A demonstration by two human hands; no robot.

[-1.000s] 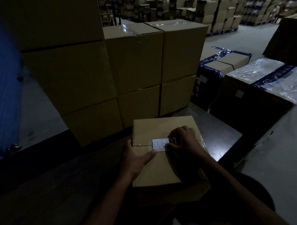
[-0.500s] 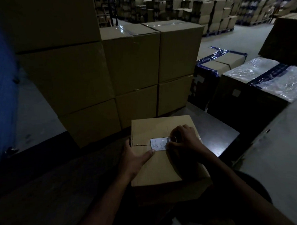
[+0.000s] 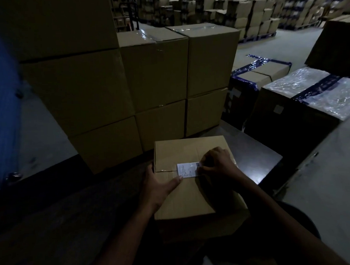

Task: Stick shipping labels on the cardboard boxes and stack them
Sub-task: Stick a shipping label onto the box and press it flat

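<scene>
While the matte corrugated cardboard box (image 3: 192, 191) sits on a dark table (image 3: 256, 161), a small white rectangular shipping label (image 3: 187, 170) lies across its taped centre seam, long axis running left to right. The left hand (image 3: 158, 184) rests spread on the box's left edge; the right hand (image 3: 217, 166) presses curled fingertips on the label's right end.

Two bare forearms reach forward from the bottom of the view, close together. The left hand (image 3: 159, 187) lies flat and relaxed, its thumb stretched out to the right. The right hand (image 3: 217, 164) is curled, knuckles raised, fingertips (image 3: 201, 167) pressing down, wrist angled inward.
</scene>
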